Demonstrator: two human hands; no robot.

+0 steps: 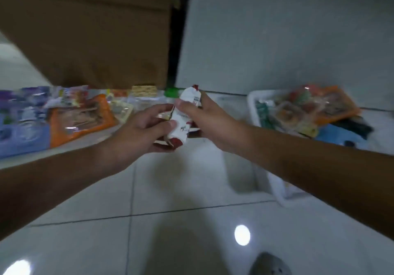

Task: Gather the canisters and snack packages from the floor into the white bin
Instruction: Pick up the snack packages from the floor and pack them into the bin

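Both hands hold one white and red snack package (183, 123) above the floor at the centre of the head view. My right hand (210, 123) grips its upper part with thumb in front. My left hand (145, 129) cups its lower end from the left. The white bin (254, 104) sits on the floor to the right, with several packages in it, an orange one (332, 106) on top. More snack packages lie on the floor at the left: an orange one (82, 119), a blue one (21, 134) and a green-capped item (171, 92). The picture is blurred.
A brown wooden door or cabinet (96, 29) stands behind the left pile, beside a grey-white wall (287, 29). A blue and dark item (345, 134) lies by the bin. White glossy floor tiles (181, 189) fill the foreground. A grey object (269, 264) shows at the bottom edge.
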